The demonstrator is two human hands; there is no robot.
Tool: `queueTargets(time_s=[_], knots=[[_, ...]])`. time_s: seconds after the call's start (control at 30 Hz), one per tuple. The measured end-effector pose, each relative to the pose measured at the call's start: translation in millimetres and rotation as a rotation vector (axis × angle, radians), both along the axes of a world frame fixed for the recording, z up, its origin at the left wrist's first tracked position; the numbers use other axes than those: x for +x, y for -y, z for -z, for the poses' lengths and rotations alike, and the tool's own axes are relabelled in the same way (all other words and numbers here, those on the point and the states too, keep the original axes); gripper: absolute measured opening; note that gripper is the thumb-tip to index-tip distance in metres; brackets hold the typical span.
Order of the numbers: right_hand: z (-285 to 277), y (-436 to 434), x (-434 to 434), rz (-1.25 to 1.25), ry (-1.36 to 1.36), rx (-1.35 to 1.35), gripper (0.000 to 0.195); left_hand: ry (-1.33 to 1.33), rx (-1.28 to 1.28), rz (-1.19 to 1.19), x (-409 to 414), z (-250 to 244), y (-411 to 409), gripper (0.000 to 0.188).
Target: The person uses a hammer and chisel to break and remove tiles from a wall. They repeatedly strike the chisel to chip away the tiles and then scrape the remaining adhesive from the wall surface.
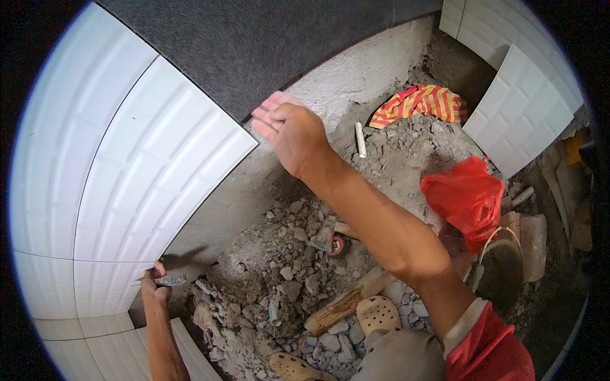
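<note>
My right hand [291, 131] reaches up, palm visible and fingers extended, with nothing seen in it. Its blurred fingertips are beside the lower corner of a dark grey wall panel [228, 52]; whether they touch is unclear. Left of them are white wall tiles [143, 176] with a raised brick pattern, divided by thin dark joints. Low at the left, my left hand [156, 285] is at the tiles' lower edge. A small, shiny, partly clear packet-like thing [171, 280] is in its grip, partly hidden by the fingers. Bare grey wall [228, 200] shows below the tiles.
Rubble [290, 238] covers the floor around my clogs [379, 314] and a wooden beam [350, 300]. At right are a red plastic bag [464, 197], a bucket [498, 271] and a leaning white tile [522, 114]. A striped cloth [421, 105] and white tube [360, 140] lie farther back.
</note>
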State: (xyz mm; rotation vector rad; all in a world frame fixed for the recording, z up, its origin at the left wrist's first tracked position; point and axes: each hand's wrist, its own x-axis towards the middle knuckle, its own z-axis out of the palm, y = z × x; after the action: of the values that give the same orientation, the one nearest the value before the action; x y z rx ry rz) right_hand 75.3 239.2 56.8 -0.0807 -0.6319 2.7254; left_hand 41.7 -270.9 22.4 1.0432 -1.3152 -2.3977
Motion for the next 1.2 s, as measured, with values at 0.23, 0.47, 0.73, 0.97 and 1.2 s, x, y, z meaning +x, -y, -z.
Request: queueTargets(time_s=[0.23, 0.47, 0.73, 0.97, 1.2], knots=[[12, -12, -6, -0.178, -0.066, -0.080, 0.058, -0.016, 0.080, -0.074, -8, 18, 22, 0.031], [-5, -48, -9, -0.090, 0.120, 0.010, 0.040, -0.084, 0.194, -0.041, -13, 36, 39, 0.026], [-3, -64, -32, -0.021, 0.142, -0.182, 0.044, -0.111, 0.177, 0.088, -4, 34, 27, 0.030], [-5, -87, -28, 0.028, 0.134, -0.137, 0.034, -0.127, 0.213, 0.100, 4, 25, 2, 0.035], [-21, -128, -40, 0.135, 0.104, -0.220, 0.039, -0.137, 0.238, 0.088, 5, 26, 0, 0.034]])
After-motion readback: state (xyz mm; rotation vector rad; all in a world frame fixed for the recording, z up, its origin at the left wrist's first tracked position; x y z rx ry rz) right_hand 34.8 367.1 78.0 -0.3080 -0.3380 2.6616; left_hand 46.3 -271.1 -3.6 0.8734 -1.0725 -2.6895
